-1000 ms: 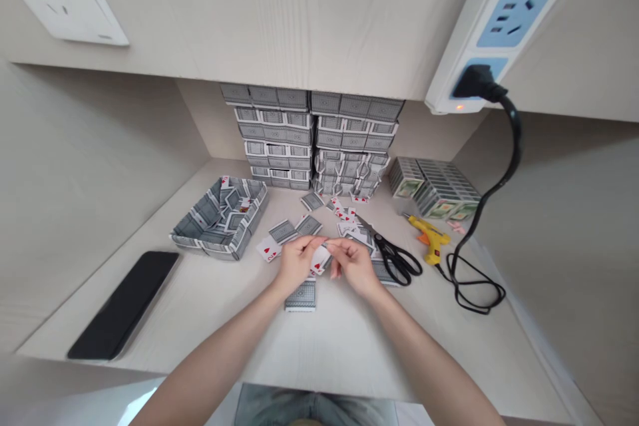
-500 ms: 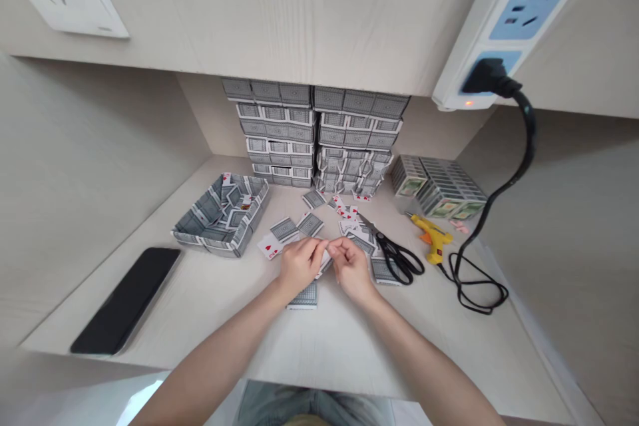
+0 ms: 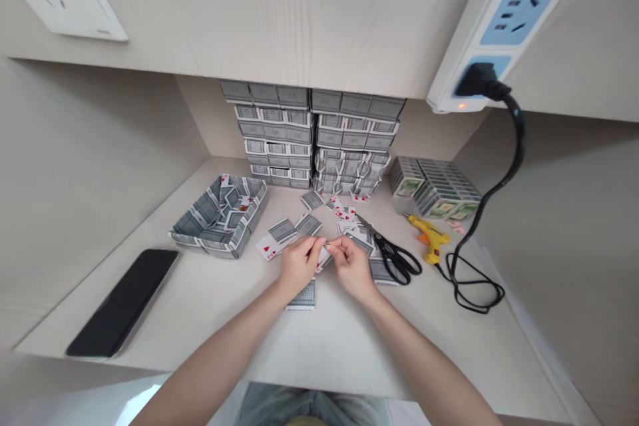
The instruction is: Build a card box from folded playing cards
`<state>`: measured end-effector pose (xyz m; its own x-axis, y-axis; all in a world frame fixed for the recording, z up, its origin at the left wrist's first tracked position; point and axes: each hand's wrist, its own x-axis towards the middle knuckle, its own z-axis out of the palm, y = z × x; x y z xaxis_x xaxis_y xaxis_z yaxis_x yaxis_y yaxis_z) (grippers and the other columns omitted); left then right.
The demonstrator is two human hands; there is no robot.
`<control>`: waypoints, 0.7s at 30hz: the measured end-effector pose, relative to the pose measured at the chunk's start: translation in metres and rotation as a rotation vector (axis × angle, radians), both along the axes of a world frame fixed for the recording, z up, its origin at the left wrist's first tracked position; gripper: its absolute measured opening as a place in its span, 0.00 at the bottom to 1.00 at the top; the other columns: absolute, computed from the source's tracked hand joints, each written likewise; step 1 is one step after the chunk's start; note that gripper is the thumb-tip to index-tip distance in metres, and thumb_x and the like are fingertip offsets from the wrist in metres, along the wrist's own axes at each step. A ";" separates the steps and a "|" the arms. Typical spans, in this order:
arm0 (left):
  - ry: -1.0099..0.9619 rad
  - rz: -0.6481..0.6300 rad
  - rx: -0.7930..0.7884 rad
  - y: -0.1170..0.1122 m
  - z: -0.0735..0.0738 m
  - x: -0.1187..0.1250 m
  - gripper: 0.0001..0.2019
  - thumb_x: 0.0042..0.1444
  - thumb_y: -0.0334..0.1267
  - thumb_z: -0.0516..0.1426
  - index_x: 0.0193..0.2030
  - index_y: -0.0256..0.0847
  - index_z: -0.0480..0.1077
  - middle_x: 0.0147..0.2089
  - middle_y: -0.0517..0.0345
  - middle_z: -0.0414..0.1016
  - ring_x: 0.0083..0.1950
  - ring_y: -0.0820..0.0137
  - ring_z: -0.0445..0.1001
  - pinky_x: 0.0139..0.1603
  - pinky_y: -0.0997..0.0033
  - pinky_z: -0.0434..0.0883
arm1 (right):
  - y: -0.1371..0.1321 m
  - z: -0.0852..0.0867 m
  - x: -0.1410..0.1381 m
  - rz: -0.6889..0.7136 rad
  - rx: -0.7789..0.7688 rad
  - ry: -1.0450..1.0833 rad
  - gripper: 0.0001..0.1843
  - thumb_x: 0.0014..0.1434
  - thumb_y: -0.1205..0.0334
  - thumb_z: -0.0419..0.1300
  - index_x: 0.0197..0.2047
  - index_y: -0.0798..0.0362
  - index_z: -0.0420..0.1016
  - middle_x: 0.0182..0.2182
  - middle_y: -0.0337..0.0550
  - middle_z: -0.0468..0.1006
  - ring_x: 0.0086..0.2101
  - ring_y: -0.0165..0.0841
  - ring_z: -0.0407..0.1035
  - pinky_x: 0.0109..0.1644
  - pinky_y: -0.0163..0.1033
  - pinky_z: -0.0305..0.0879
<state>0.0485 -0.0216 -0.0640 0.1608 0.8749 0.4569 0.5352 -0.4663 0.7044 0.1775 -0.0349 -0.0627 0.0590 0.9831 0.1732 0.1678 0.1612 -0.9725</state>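
Over the middle of the pale, wood-grained bench [image 3: 319, 353], a thin, flat white playing card with a red mark [image 3: 323, 259] is held between two hands, partly hidden by the fingers. The left hand [image 3: 298, 265] has a narrow fingertip grip on its upper edge; the right hand [image 3: 353, 269] pinches it close beside, the fingertips nearly meeting. Just below the left hand lies a squared stack of grey-patterned cards [image 3: 301, 297]. Beyond the hands, flat loose cards with grey lattice backs [image 3: 282, 231] overlap at angles. Black-handled metal scissors [image 3: 397, 259] rest on cards to the right, near a yellow plastic glue gun [image 3: 429, 237]. Leftward sit an open, angular tray of folded cards [image 3: 232, 249] and a smooth black rectangular phone [image 3: 123, 303]. Behind, blocky folded-card boxes [image 3: 274, 126] rise in two columns.
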 end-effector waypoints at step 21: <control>-0.584 0.007 -0.518 0.022 -0.011 -0.001 0.14 0.39 0.44 0.61 0.22 0.36 0.64 0.19 0.65 0.67 0.20 0.78 0.62 0.22 0.78 0.58 | 0.019 -0.011 0.020 -0.070 -0.042 0.034 0.14 0.50 0.50 0.58 0.27 0.52 0.65 0.23 0.38 0.71 0.20 0.28 0.61 0.22 0.33 0.56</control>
<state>0.0474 0.0003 -0.0749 0.0133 0.9999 -0.0009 0.0127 0.0007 0.9999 0.1978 -0.0160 -0.0738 0.1334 0.9827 0.1286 0.1439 0.1092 -0.9836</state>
